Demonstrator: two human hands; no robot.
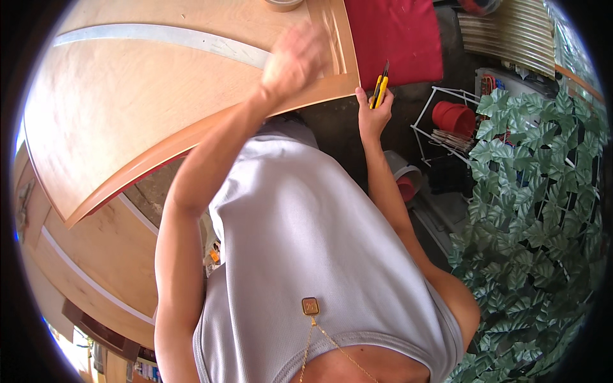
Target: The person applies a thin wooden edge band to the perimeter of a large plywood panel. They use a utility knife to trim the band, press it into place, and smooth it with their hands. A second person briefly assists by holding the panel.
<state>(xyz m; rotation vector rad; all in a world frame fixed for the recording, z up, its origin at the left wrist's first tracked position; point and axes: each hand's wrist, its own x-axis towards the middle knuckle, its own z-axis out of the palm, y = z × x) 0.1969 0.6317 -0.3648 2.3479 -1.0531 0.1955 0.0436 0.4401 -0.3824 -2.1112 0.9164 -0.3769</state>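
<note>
A yellow and black utility knife (379,90) stands upright in my right hand (375,116), its blade pointing away from me. The thumb of that hand touches the corner of a large pale wooden panel (159,89). My left hand (295,60) is over the panel's right part, smeared by motion, so its fingers cannot be made out. Beside it, the right end of a long silvery metal strip (172,37) lies on the panel. A darker wooden border (335,84) runs along the panel's near and right sides.
A red cloth (396,38) lies beyond my right hand. To the right are a white wire rack (424,115) with red pots (454,119), a corrugated sheet (511,35) and hanging artificial leaves (530,204). A round tan object (283,4) sits at the panel's far edge.
</note>
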